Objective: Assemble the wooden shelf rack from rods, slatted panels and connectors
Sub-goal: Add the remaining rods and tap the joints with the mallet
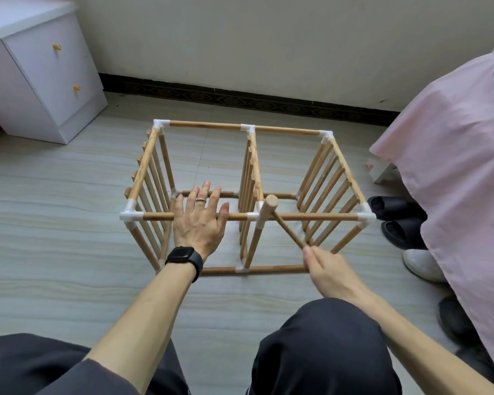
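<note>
The wooden rack (311, 216) is stood on the floor (69, 195), just ahead of both grips. The left grip (200, 220) is laid flat on the near top rod (157, 216), fingers straight and spread, with nothing clasped. To its right, the right grip (330, 270) is closed round the handle end of a wooden mallet (290, 230), whose head is held at the white middle connector (253, 215) on that rod. A slatted panel (255, 163) is seen between the grips. Dark slippers (394, 212) are seen further right, beside a pink bed cover (454, 166).
</note>
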